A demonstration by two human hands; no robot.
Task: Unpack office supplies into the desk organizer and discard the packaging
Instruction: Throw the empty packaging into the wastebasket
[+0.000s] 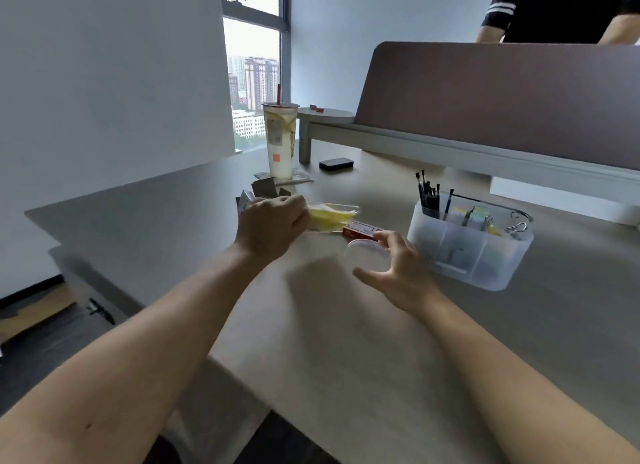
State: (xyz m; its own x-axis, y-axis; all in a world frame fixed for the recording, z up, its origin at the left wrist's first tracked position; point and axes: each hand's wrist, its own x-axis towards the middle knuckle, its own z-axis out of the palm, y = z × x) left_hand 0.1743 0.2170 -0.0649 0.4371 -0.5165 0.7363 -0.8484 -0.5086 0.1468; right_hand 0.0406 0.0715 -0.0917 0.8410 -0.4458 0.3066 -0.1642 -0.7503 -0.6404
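Head: left hand [273,226] grips clear pack [334,216] (yellow inside); right hand [398,266] holds round lid [367,257] — beside organizer [474,252].

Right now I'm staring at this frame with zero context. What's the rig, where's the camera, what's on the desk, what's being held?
There is no robot: a person works with bare hands, and the single wide-angle camera sits on their head, looking forward and down, so both forearms reach in from the bottom.

The left hand grips one end of a clear packet with yellow contents. The right hand curls around a round clear plastic lid or small container.

On the desk: a small red box between the hands, and a translucent desk organizer to the right, already holding black pens and binder clips. Farther back stand a tall iced drink cup and a flat black object. Another person is partly visible behind the divider.
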